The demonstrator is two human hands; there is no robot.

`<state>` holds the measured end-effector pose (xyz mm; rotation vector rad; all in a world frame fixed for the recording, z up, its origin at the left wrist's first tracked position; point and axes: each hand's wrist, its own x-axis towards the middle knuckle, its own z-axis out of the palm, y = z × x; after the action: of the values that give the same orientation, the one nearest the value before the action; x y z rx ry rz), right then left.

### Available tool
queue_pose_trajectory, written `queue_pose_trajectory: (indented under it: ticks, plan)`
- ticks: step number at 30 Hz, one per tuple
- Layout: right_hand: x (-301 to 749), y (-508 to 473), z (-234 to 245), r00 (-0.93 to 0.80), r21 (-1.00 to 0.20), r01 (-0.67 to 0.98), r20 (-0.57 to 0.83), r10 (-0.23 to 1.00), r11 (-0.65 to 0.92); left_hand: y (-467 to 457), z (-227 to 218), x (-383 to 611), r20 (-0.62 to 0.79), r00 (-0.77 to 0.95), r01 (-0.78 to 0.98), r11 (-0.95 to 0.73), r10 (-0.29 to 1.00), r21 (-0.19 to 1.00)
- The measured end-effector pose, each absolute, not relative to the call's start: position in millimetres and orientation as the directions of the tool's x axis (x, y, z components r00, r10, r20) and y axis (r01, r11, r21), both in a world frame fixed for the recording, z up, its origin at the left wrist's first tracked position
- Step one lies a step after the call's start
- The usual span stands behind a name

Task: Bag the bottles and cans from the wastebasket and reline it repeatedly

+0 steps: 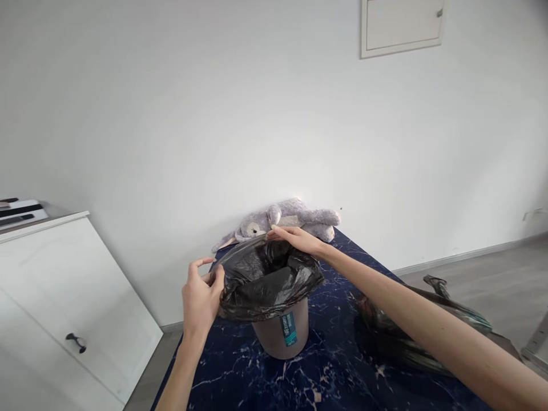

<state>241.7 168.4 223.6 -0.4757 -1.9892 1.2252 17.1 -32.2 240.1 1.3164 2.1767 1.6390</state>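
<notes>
A black bin bag (274, 288) lines a grey-beige trash bin (274, 337) with a teal label, its top folded outward over the rim. My left hand (202, 294) pinches the bag's edge on the left side, thumb and fingers closed on the plastic. At the far side of the rim, my right hand (297, 237) has its fingers on the bag's edge, thumb against the plastic. The bag's mouth is spread wide, and its inside is dark. The bin stands upright on a dark blue marbled table (295, 388).
Behind the bin a lilac plush rabbit (314, 217) lies against the wall. A filled dark plastic bag (398, 331) rests on the table's right, partly behind my right forearm. At left stands a white cabinet (81, 302) with a black handle.
</notes>
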Motion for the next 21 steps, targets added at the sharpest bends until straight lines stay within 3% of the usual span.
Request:
queue_pose_trajectory:
  ticks: [5,10,13,16,19,21]
  plan:
    - [228.2,178.1,209.0,-0.765,-0.984,-0.075,0.16,0.623,0.161,-6.3,191.3,-7.6,0.102,-0.585,0.294,0.093,0.804,0.951]
    - [240.0,162.9,193.6,-0.765,-0.993,-0.101,0.119,0.633,0.065,-16.9,137.4,-4.0,-0.053,-0.491,0.179,0.16,0.869,0.971]
    - [259.9,144.5,184.7,-0.696,-0.982,-0.134,0.191,0.692,0.137,-28.4,129.8,-0.7,0.026,-0.561,0.191,0.098,0.828,0.977]
    - [279.9,126.6,174.5,-0.639,-0.958,-0.15,0.282,0.715,0.244,-37.2,139.3,9.4,0.232,-0.628,0.276,-0.066,0.743,0.959]
    - [289.7,115.3,162.1,-0.644,-0.926,-0.202,0.372,0.668,0.32,-42.6,146.3,28.6,0.424,-0.487,0.4,-0.237,0.764,0.886]
    - [289.9,111.5,152.3,-0.646,-0.889,-0.24,0.446,0.62,0.39,-42.3,142.7,40.9,0.424,-0.348,0.413,-0.269,0.836,0.87]
